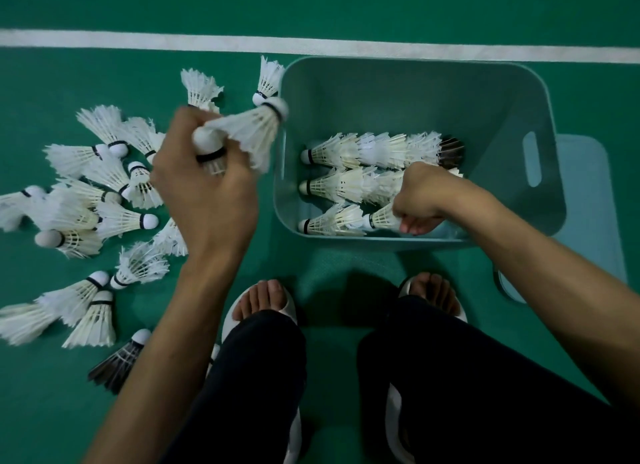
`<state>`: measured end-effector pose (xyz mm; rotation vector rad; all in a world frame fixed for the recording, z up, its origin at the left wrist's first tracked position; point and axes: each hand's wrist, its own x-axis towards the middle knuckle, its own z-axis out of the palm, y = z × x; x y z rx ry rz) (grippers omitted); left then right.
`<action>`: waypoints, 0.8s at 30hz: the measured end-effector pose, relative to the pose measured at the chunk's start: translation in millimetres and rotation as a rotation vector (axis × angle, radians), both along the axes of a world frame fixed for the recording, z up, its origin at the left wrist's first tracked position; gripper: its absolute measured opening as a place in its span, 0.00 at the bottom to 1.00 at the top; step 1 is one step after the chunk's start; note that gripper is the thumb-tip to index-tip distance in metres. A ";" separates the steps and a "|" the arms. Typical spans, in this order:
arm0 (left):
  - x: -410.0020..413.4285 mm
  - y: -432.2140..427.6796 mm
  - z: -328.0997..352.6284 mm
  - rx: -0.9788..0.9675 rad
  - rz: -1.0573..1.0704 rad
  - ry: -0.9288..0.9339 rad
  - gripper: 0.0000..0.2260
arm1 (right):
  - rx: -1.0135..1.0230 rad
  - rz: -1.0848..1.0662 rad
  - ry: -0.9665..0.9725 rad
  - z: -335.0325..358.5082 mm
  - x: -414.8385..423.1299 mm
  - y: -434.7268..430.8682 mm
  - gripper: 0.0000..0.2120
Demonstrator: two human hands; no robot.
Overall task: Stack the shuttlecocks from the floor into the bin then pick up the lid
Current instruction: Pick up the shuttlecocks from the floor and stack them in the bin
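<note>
A teal plastic bin (415,83) stands on the green floor ahead of me. Three rows of nested white shuttlecocks (363,152) lie on its bottom. My right hand (420,200) is inside the bin, shut on a shuttlecock (381,218) at the end of the nearest row. My left hand (204,186) hovers left of the bin, gripping two white shuttlecocks (249,131), blurred by motion. Several loose shuttlecocks (90,200) lie scattered on the floor at the left. The pale lid (588,200) lies flat on the floor right of the bin, partly under it.
A white court line (311,44) crosses the floor beyond the bin. My two feet in white slippers (263,308) are planted just before the bin. One dark-feathered shuttlecock (114,366) lies near my left leg.
</note>
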<state>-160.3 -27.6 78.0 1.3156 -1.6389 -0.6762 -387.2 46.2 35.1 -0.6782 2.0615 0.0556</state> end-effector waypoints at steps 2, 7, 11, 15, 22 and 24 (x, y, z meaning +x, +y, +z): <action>-11.0 5.0 14.7 0.032 -0.178 -0.034 0.04 | 0.034 0.004 -0.040 -4.2 0.9 -3.2 0.10; -50.1 16.4 11.0 0.065 -0.383 -0.187 0.04 | 0.070 0.054 -0.202 -12.9 -2.4 -11.7 0.10; -73.7 17.6 1.7 0.119 -0.357 -0.189 0.04 | 0.105 0.084 -0.322 -11.7 -2.3 -15.1 0.09; -80.3 12.1 -9.9 0.282 -0.304 -0.210 0.05 | -0.048 -0.014 -0.338 16.2 -21.3 -7.4 0.09; -109.3 -0.8 -10.7 0.489 -0.398 -0.365 0.04 | -0.524 0.107 -0.010 82.6 -58.4 30.8 0.13; -115.2 0.2 -10.2 0.586 -0.450 -0.369 0.05 | -0.672 0.226 -0.045 89.9 -48.8 37.9 0.19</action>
